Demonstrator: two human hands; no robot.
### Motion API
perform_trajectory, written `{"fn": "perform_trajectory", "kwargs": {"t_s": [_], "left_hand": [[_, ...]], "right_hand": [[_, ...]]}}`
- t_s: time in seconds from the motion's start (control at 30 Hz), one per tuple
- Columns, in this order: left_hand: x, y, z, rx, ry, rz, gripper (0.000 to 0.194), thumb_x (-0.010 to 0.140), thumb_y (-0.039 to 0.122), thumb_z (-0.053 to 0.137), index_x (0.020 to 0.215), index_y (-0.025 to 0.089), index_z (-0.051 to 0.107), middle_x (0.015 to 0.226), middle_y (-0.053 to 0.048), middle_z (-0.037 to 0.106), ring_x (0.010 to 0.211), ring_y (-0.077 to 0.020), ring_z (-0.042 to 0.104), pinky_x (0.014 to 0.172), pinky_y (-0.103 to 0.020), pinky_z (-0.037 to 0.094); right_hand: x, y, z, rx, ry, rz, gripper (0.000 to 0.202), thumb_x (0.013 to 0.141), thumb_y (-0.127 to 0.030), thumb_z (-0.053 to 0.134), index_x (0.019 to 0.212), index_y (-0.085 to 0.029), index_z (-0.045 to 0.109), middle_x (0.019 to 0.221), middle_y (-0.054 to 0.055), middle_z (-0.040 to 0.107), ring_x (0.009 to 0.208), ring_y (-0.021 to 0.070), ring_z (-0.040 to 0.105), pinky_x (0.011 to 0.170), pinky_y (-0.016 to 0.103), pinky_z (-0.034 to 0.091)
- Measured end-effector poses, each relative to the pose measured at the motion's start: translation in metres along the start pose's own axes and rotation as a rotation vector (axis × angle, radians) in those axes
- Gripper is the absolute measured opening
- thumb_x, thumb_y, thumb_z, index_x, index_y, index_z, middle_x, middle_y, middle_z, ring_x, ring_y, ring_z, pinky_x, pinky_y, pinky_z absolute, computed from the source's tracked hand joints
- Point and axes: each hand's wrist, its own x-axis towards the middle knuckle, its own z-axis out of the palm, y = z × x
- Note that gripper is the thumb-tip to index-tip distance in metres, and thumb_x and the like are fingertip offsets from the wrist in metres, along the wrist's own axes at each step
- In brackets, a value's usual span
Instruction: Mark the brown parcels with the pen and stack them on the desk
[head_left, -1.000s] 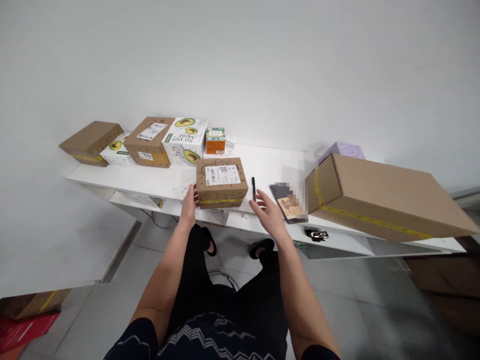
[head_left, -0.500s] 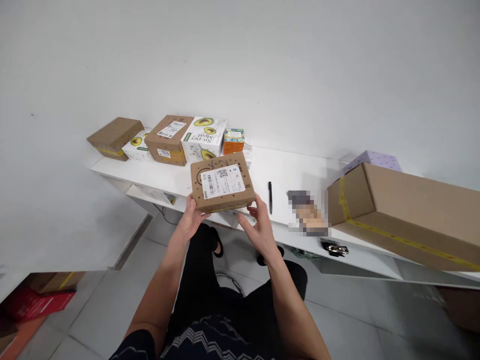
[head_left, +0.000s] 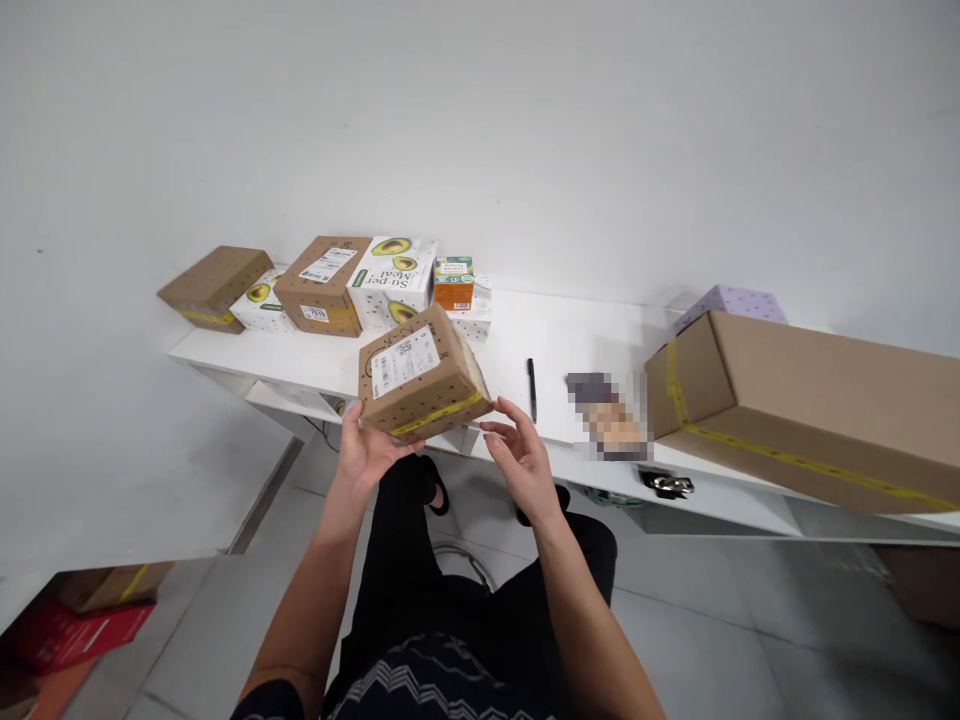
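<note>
A brown cardboard box (head_left: 424, 380) with a white label on top and yellow tape along its side is tilted over the front edge of the white shelf (head_left: 585, 330). My left hand (head_left: 367, 450) supports it from below at its near left corner, thumb on the side. At the box's right corner is my right hand (head_left: 519, 450), fingers curved and apart, the fingertips at or just beside the cardboard. To the right of the box a black pen (head_left: 532, 390) lies on the shelf.
Along the wall stand a brown box (head_left: 217, 285), a labelled brown box (head_left: 322, 285), white avocado boxes (head_left: 394, 280) and a small orange-green box (head_left: 454, 285). Further right are a blurred flat item (head_left: 609, 418), a metallic object (head_left: 670, 485), a long taped carton (head_left: 817, 400) and a purple box (head_left: 731, 300).
The box has turned and tipped, so its taped side and right end now show. My left hand has opened wider beneath it, and my right hand's hold has loosened. The view has shifted slightly.
</note>
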Motion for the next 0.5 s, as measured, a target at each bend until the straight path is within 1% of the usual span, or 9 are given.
{"fn": "perform_trajectory", "kwargs": {"t_s": [0.03,0.1,0.17,0.23,0.3,0.33,0.4,0.43,0.5], "left_hand": [[0.000,0.005,0.002,-0.008,-0.001,0.012,0.066,0.073,0.069,0.057,0.125,0.028,0.056,0.123,-0.013,0.065,0.111,-0.0372,0.062,0.086,-0.062,0.053],[0.000,0.019,0.007,-0.001,-0.020,0.087,0.068,0.073,0.070,0.055,0.127,0.028,0.055,0.128,-0.013,0.062,0.115,-0.0378,0.060,0.086,-0.061,0.054],[0.004,0.039,0.013,0.041,-0.039,0.220,0.069,0.075,0.072,0.052,0.129,0.029,0.054,0.133,-0.013,0.058,0.121,-0.0378,0.057,0.087,-0.060,0.055],[0.016,0.067,0.022,0.106,-0.017,0.386,0.070,0.078,0.074,0.047,0.133,0.032,0.048,0.139,-0.012,0.052,0.126,-0.0364,0.054,0.090,-0.057,0.055],[0.036,0.099,0.034,0.181,0.092,0.540,0.071,0.082,0.076,0.041,0.140,0.035,0.036,0.148,-0.010,0.042,0.131,-0.0332,0.050,0.093,-0.052,0.055],[0.049,0.116,0.041,0.235,0.155,0.582,0.072,0.084,0.076,0.036,0.143,0.035,0.030,0.151,-0.010,0.036,0.133,-0.0316,0.047,0.094,-0.050,0.055],[0.079,0.150,0.053,0.316,0.267,0.615,0.067,0.092,0.070,0.025,0.147,0.033,0.019,0.156,-0.009,0.026,0.137,-0.0295,0.040,0.097,-0.051,0.053],[0.095,0.165,0.058,0.297,0.302,0.619,0.064,0.093,0.067,0.024,0.147,0.032,0.017,0.155,-0.008,0.025,0.137,-0.0294,0.040,0.098,-0.054,0.052],[0.126,0.190,0.063,0.327,0.282,0.636,0.067,0.092,0.067,0.029,0.144,0.024,0.022,0.150,-0.012,0.032,0.133,-0.0314,0.042,0.100,-0.062,0.049]], "right_hand": [[-0.001,0.002,-0.003,0.012,0.037,0.030,0.048,0.087,-0.044,0.067,0.131,-0.030,0.055,0.135,0.010,0.054,0.107,0.0216,0.062,0.087,0.039,0.055],[-0.005,0.006,-0.010,0.015,0.104,0.091,0.046,0.083,-0.046,0.071,0.122,-0.026,0.060,0.122,0.010,0.063,0.100,0.0222,0.064,0.081,0.038,0.055],[-0.011,0.009,-0.020,0.006,0.155,0.141,0.044,0.080,-0.048,0.072,0.115,-0.023,0.063,0.106,0.008,0.068,0.094,0.0220,0.065,0.077,0.037,0.054],[-0.017,0.011,-0.030,-0.012,0.185,0.171,0.042,0.079,-0.050,0.073,0.110,-0.022,0.065,0.093,0.006,0.070,0.088,0.0213,0.064,0.074,0.035,0.053],[-0.025,0.013,-0.038,-0.037,0.206,0.196,0.042,0.080,-0.051,0.072,0.108,-0.022,0.065,0.086,0.004,0.070,0.083,0.0206,0.064,0.069,0.033,0.051],[-0.029,0.014,-0.042,-0.052,0.218,0.215,0.042,0.079,-0.052,0.072,0.108,-0.022,0.065,0.083,0.004,0.069,0.080,0.0203,0.063,0.066,0.032,0.050],[-0.038,0.016,-0.049,-0.081,0.251,0.257,0.044,0.078,-0.054,0.072,0.107,-0.021,0.065,0.078,0.003,0.069,0.074,0.0197,0.063,0.059,0.030,0.047],[-0.042,0.017,-0.052,-0.089,0.271,0.275,0.046,0.077,-0.056,0.072,0.106,-0.020,0.065,0.076,0.003,0.069,0.072,0.0197,0.062,0.057,0.029,0.046],[-0.050,0.020,-0.059,-0.086,0.320,0.292,0.050,0.074,-0.058,0.074,0.104,-0.019,0.066,0.074,0.004,0.069,0.071,0.0199,0.063,0.056,0.029,0.046]]}}
